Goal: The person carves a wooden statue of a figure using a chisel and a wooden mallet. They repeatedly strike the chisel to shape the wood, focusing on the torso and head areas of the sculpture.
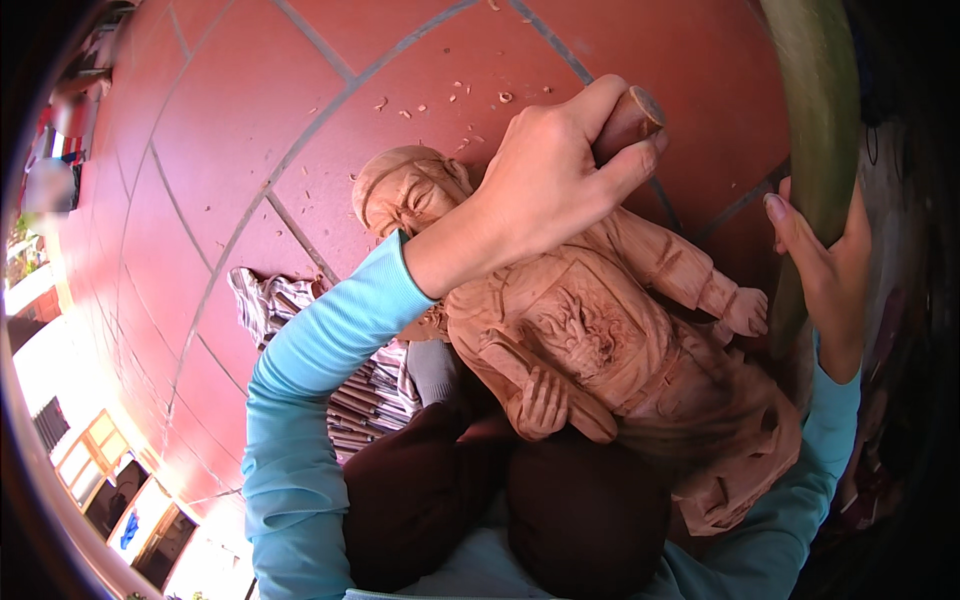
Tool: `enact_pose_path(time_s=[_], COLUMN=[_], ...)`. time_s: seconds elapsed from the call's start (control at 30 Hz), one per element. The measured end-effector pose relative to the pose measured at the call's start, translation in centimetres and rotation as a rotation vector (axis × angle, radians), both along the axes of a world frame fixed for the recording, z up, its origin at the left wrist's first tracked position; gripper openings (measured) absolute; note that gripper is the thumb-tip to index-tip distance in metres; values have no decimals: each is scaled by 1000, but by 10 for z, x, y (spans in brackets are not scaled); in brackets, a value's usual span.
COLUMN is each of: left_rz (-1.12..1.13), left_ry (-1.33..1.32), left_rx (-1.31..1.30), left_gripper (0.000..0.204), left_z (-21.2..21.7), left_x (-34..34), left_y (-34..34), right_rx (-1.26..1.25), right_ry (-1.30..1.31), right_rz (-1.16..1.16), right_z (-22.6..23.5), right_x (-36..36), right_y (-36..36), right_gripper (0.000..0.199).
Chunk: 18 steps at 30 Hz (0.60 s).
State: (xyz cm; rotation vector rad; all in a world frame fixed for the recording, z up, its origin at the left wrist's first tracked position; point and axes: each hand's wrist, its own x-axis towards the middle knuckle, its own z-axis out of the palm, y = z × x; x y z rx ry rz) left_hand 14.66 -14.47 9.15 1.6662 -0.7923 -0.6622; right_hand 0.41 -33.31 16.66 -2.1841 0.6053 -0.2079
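Large glossy red floor tiles [240, 120], pale curled wood shavings [505, 97], and a crumpled dark-and-white striped cloth [262, 305] at left.
Narrow grey grout lines [269, 187] across the tiles; shavings loosely scattered toward the far middle. On the cloth, toward its near end, slim dark brown rod-shaped tools [362, 410] laid side by side in a close row, partly hidden. Along the left edge, toward the near side, a yellowish wooden frame with pale panes [92, 447], a small dark grey panel [50, 424] and a small bright blue patch [130, 530], too small to identify. Farther up that edge, blurred red and dark shapes [72, 120]. At right, a thin dark cord loop [872, 150] in shadow.
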Motion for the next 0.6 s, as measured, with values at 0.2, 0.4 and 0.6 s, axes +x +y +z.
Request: enact_pose_path(time_s=[0.2, 0.4, 0.6], left_rz=[-9, -10, 292], left_ry=[42, -19, 7], left_rx=[-51, -16, -244], left_gripper=[17, 13, 10], left_z=[-5, -2, 19], left_x=[0, -1, -7], left_y=[2, 9, 42], right_rx=[-489, -279, -286], right_ry=[-42, 72, 68], right_rz=[316, 225, 261], right_z=[-5, -7, 2], right_x=[2, -9, -22], right_y=[-1, 1, 17], right_gripper=[56, 61, 59])
